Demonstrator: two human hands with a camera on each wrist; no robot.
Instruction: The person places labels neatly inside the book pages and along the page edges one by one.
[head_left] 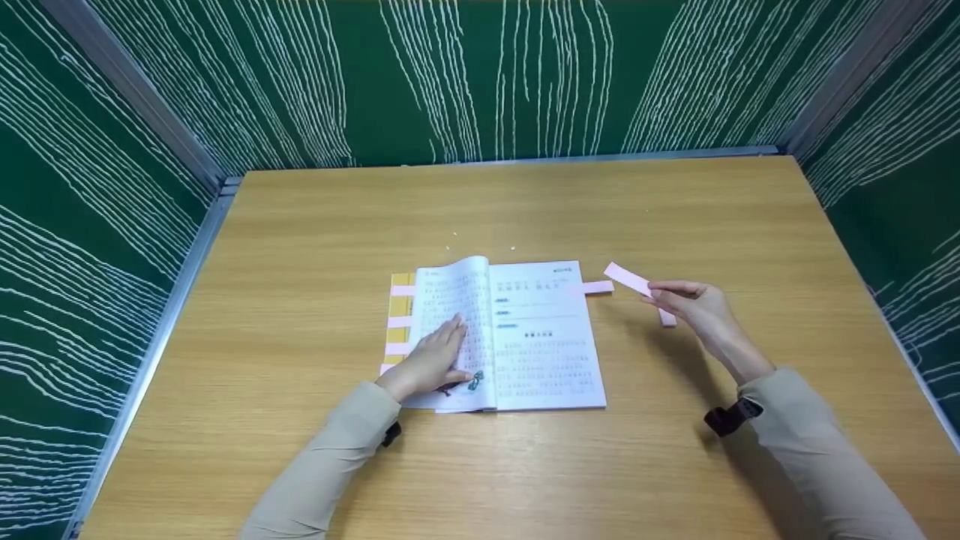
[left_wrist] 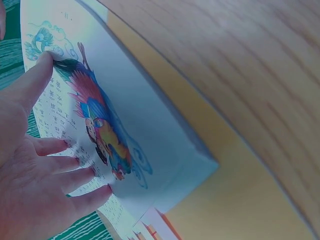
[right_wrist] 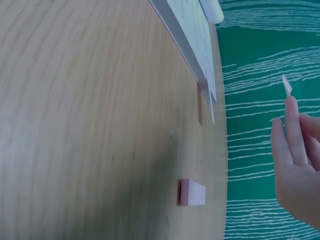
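An open book (head_left: 540, 360) with printed pages lies in the middle of the table. My left hand (head_left: 433, 358) rests on its left page with fingers spread out; in the left wrist view the thumb touches the page beside a colourful bird-like picture (left_wrist: 100, 120). Between thumb and fingers, my right hand (head_left: 697, 307) pinches a pink sticky note strip (head_left: 627, 278), held above the table to the right of the book. One pink tab (head_left: 598, 287) sticks out from the right page's edge. Below the right hand lies a pad of pink sticky notes (right_wrist: 192, 193), partly hidden in the head view.
Several pink tabs (head_left: 399, 322) show along the book's left side, over a yellow cover (head_left: 396, 307). Small white scraps (head_left: 513, 248) lie on the wooden table (head_left: 300, 240) behind the book. Green panels with white lines (head_left: 480, 82) stand around the table.
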